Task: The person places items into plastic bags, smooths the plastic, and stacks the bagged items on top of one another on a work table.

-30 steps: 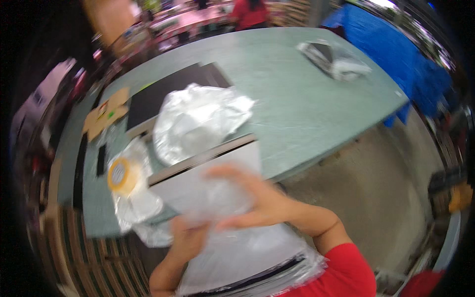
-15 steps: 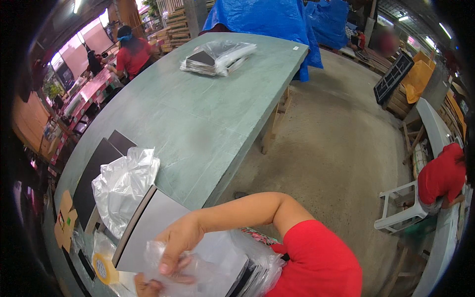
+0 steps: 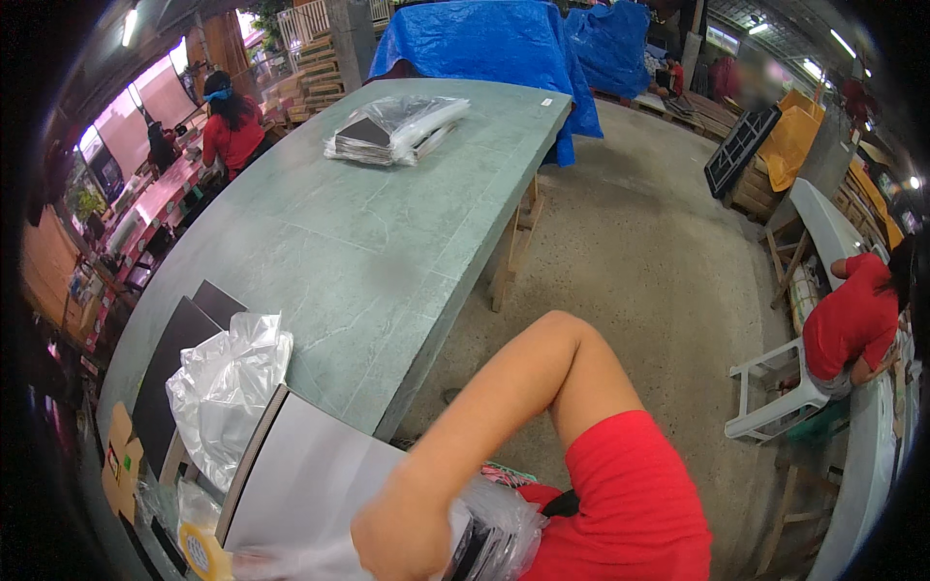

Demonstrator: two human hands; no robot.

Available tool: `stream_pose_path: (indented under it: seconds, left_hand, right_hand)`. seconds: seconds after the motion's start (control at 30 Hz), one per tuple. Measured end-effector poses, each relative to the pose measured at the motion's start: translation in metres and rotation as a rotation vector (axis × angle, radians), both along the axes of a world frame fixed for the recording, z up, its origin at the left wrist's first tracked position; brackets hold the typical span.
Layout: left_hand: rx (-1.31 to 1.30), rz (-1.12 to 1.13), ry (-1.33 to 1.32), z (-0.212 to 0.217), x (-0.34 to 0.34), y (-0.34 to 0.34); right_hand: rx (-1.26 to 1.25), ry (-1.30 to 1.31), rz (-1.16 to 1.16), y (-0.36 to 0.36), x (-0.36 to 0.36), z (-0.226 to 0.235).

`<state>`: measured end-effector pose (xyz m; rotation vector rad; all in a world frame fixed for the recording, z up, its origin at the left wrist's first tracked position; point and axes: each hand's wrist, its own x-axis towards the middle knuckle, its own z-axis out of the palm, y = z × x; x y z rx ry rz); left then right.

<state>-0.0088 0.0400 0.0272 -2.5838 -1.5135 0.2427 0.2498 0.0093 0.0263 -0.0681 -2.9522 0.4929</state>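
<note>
A stack of pale grey sheets or panels [image 3: 310, 455] with a dark edge lies at the table's near end. Over its right part my right hand [image 3: 402, 533] is bent down at the wrist, its fingers turned under and out of sight; what it may hold does not show. Only a smeared bit of my left hand [image 3: 257, 564] shows at the lower edge, by the stack's near side and a roll of yellowish tape [image 3: 201, 552]. Dark pieces in clear plastic [image 3: 504, 533] lie right of my right hand, against my red-clothed body.
Crumpled clear plastic bags [image 3: 232, 378], dark panels [image 3: 170, 378] and a cardboard piece [image 3: 121, 463] lie left on the green-grey table [image 3: 387, 261]. A plastic-wrapped stack [image 3: 373, 140] sits at its far end, before a blue tarp [image 3: 475, 44]. Seated at right is a person in red [image 3: 848, 320].
My right hand has swung round from palm-side fingers on clear plastic to a bent wrist, elbow raised. My left hand shows less. The view has shifted slightly.
</note>
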Motion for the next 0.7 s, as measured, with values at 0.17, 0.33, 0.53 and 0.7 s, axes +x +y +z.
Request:
stream_pose_path:
  seconds: [0.17, 0.33, 0.53, 0.7]
  left_hand:
    - [-0.079, -0.173, 0.040, 0.013, -0.003, -0.016]
    - [-0.277, -0.288, -0.109, -0.014, 0.014, -0.027]
    - [-0.435, -0.206, -0.006, -0.056, -0.042, -0.021]
    - [-0.408, 0.523, -1.251, -0.050, -0.089, -0.035]
  right_hand:
    - [0.622, -0.235, -0.618, 0.072, 0.044, -0.080]
    - [0.914, -0.386, -0.517, 0.078, 0.040, -0.097]
    - [0.080, -0.126, -0.730, 0.050, 0.016, -0.001]
    - [0.377, 0.561, -1.108, 0.062, 0.050, 0.003]
